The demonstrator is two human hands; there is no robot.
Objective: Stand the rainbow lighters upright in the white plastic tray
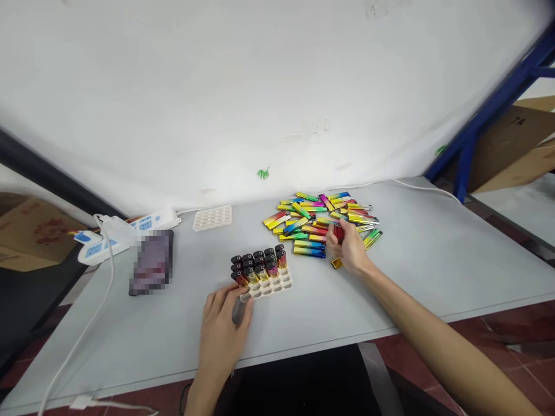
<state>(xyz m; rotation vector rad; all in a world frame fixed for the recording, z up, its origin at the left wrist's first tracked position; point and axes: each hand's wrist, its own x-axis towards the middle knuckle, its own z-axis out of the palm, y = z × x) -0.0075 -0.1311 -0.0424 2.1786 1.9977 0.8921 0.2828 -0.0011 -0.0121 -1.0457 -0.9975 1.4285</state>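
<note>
Right hand (pixel 347 245) held a red piece (pixel 339 232), left hand (pixel 222 323) touched a white tray (pixel 277 283)

From where I stood, the fingers of the right hand were closed around the red piece. Beyond these fingers, and also to their left, a pile of shiny coloured pieces (pixel 325 221) lay on the table (pixel 312 312). The left fingers were at the near left corner of the tray, with thumb and forefinger apart; whether they pinched it, I could not tell. Just beyond them, black-topped pieces (pixel 260 268) stood upright in its farther rows.
</note>
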